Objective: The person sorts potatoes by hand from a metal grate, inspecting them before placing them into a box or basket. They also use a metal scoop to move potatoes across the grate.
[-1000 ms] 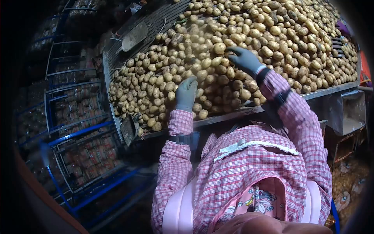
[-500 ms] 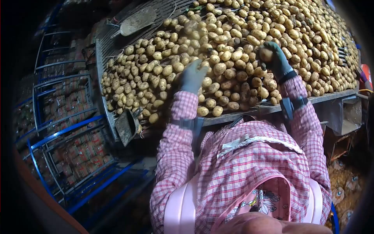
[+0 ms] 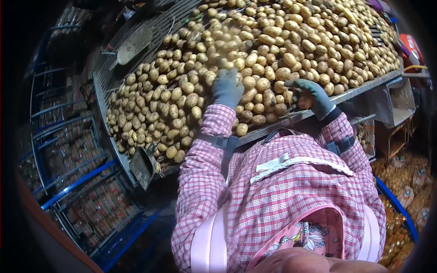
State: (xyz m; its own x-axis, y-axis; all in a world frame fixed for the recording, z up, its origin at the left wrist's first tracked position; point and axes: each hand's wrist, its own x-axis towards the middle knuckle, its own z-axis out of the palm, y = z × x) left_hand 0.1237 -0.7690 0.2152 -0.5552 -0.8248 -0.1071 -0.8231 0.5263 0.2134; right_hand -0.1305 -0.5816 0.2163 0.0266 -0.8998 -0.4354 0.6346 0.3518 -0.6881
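Note:
Potatoes (image 3: 177,93) with patches of soil on their skins lie heaped over a slatted metal sorting table (image 3: 102,98). My left hand (image 3: 228,88), in a grey-green glove, reaches palm down onto the heap, its fingers pointing forward and slightly apart against the potatoes; their tips are partly hidden. Close to the table's front edge, my right hand (image 3: 315,98) wears a similar glove. Its fingers and thumb curl around a potato (image 3: 304,103), which shows between them.
A scoop (image 3: 135,44) lies on the bare slats at the upper left. Another scoop-like metal piece (image 3: 143,167) hangs at the near left corner. Blue-framed racks (image 3: 75,182) with packed goods stand left. A metal chute (image 3: 400,102) and bagged potatoes (image 3: 416,177) are at right.
My right hand has come back from the heap toward the front edge with a potato. My left hand has settled onto the potatoes. The camera view has shifted and turned slightly.

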